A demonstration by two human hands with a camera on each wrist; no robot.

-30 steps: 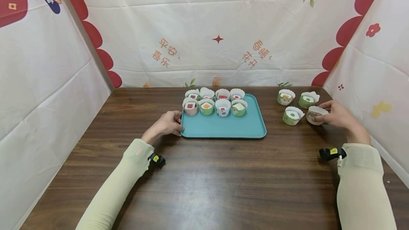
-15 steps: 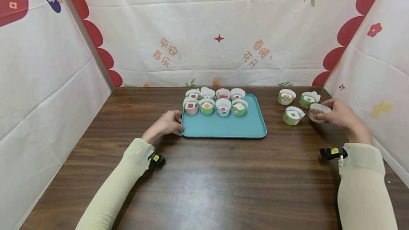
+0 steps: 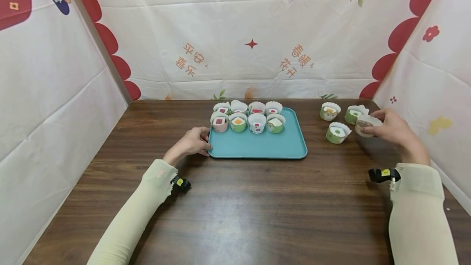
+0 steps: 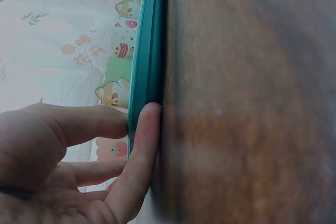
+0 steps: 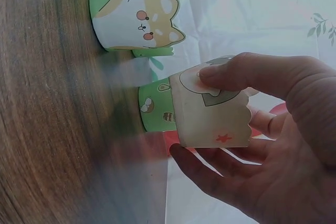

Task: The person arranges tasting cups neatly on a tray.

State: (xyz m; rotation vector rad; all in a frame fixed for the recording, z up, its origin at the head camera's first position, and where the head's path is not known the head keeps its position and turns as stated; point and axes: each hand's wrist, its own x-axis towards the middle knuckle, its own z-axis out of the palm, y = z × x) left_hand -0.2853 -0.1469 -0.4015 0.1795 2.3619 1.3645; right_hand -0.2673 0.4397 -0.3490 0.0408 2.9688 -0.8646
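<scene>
In the head view my right hand (image 3: 395, 131) holds a pale paper baking cup (image 3: 367, 125) by its side, raised off the table. The right wrist view shows thumb and fingers around this beige cup (image 5: 212, 116), which bears a small red star. My left hand (image 3: 191, 141) grips the left edge of a teal tray (image 3: 257, 148); its fingers touch the rim (image 4: 144, 72) in the left wrist view. Two rows of decorated paper cups fill the tray's back left part, such as a green one (image 3: 238, 123) with a white-and-orange piece inside.
Right of the tray stand a green cup (image 3: 337, 133), a cup with an orange-and-white piece (image 3: 329, 111) and another green cup (image 3: 354, 113), close to the held one. A printed cloth (image 3: 235, 64) rises behind the brown table (image 3: 239, 207).
My right hand has lifted the pale cup off the table and moved it slightly up and away from me. The left hand and the tray stay in place.
</scene>
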